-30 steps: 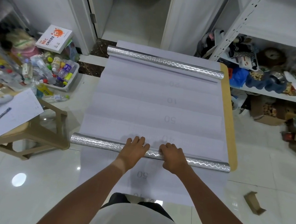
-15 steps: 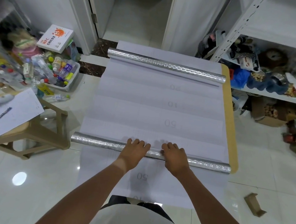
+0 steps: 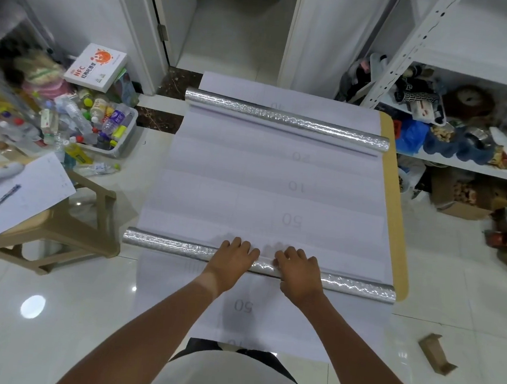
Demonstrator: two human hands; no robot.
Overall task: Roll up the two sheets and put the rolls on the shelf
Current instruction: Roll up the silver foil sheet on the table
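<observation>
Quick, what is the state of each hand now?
Left hand: open, palm down on the near silver roll, not gripping.
Right hand: open, palm down on the same roll.

From my feed, the near roll [image 3: 173, 244] is shiny silver foil with a crinkled, embossed skin; the far roll [image 3: 287, 121] has the same bright, bumpy finish. The sheet [image 3: 246, 188] between them looks like matt, pale paper printed with faint grey numbers. The table [image 3: 397, 224] edge on the right is smooth light wood. The floor [image 3: 33, 310] is glossy white tile throwing back a lamp glare. At left, the stool [image 3: 86, 237] looks like dull beige plastic, and the shelf [image 3: 405, 48] at far right is white-painted perforated metal.
</observation>
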